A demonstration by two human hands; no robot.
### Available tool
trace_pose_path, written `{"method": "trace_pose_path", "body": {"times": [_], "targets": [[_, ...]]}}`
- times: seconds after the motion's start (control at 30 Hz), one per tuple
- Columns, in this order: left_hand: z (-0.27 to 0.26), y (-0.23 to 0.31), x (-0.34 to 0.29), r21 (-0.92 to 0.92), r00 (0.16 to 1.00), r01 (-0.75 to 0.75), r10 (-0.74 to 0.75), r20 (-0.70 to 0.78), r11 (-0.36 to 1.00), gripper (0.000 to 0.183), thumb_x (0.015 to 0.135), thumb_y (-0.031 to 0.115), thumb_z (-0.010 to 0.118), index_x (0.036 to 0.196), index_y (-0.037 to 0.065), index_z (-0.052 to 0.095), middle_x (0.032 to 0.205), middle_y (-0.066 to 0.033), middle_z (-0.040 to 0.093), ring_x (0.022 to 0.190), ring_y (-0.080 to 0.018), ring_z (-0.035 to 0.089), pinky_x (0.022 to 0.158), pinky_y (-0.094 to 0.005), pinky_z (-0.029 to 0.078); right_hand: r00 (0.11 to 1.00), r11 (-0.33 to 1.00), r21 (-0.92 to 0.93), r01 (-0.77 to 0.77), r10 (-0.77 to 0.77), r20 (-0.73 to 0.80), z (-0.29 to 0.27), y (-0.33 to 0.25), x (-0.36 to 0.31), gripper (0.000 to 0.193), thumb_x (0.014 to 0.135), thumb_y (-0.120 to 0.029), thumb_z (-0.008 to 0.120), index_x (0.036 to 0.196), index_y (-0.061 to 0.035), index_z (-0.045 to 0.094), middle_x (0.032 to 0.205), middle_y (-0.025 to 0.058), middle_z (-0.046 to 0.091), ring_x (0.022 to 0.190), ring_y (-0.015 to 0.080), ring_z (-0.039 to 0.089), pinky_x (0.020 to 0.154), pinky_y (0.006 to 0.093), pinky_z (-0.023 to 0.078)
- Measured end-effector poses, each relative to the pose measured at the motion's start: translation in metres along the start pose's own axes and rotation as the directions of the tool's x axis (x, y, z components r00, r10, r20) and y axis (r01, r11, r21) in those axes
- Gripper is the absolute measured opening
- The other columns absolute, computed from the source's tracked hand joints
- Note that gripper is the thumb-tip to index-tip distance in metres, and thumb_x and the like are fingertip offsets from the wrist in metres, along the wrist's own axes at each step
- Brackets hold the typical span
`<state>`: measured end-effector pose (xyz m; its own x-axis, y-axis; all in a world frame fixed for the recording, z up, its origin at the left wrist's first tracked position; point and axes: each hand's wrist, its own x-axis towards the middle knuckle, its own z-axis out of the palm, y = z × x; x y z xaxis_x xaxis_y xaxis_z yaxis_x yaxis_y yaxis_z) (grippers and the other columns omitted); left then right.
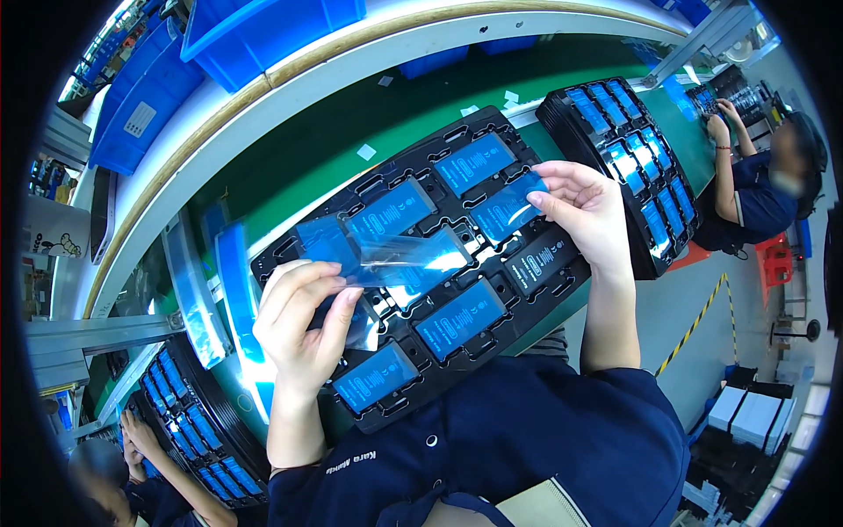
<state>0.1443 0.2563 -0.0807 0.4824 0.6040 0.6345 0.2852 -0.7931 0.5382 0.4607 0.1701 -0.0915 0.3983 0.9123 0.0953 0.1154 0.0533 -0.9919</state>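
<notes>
Mid-frame, the left hand (303, 325) pinches clear film (404, 255), the right hand (584, 211) blue film (511, 209), the black tray (487, 116) apparently pocketed to steady flat pieces (461, 318)!

The tray (562, 277) lies on the table (334, 176); packs (459, 319) sit in its pockets; from it, one tray stack (569, 145) stands at two o'clock, another stack (235, 417) at eight, strips (235, 303) at nine, bins (263, 44) at eleven.

I can't see the part of the black tray (524, 154) behind the left hand (303, 321); glare on the clear film (408, 256) whites out some of what's beneath. Upper left, a blue bin (272, 39) runs off the frame; lower left, a co-worker's face (98, 492) is blurred.
</notes>
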Motion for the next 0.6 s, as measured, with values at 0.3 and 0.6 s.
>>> {"method": "trace_pose_path", "body": {"times": [0.3, 0.6], "targets": [[0.0004, -0.0003, -0.0014, 0.006, 1.000, 0.010, -0.010, 0.005, 1.000, 0.011, 0.073, -0.001, 0.074, 0.078, -0.004, 0.064, 0.089, -0.0139, 0.067, 0.082, -0.0263, 0.062, 0.075, -0.0338, 0.049, 1.000, 1.000, 0.009, 0.001, 0.000, -0.020, 0.0014, 0.0012, -0.0018, 0.030, 0.080, 0.003, 0.074, 0.108, 0.0023, 0.067, 0.088, 0.0059, 0.071, 0.073, 0.0050, 0.064, 0.067, 0.0183, 0.051], [-0.0002, 0.0003, -0.0004, 0.004, 1.000, 0.004, -0.005, 0.015, 1.000, 0.011, 0.074, -0.002, 0.073, 0.078, -0.004, 0.064, 0.089, -0.0143, 0.067, 0.082, -0.0263, 0.062, 0.075, -0.0339, 0.049, 1.000, 1.000, 0.018, -0.012, 0.012, -0.001, 0.0003, 0.0003, -0.0011, 0.030, 0.079, 0.003, 0.074, 0.108, 0.0023, 0.067, 0.087, 0.0060, 0.071, 0.072, 0.0051, 0.064, 0.066, 0.0183, 0.051]]}}
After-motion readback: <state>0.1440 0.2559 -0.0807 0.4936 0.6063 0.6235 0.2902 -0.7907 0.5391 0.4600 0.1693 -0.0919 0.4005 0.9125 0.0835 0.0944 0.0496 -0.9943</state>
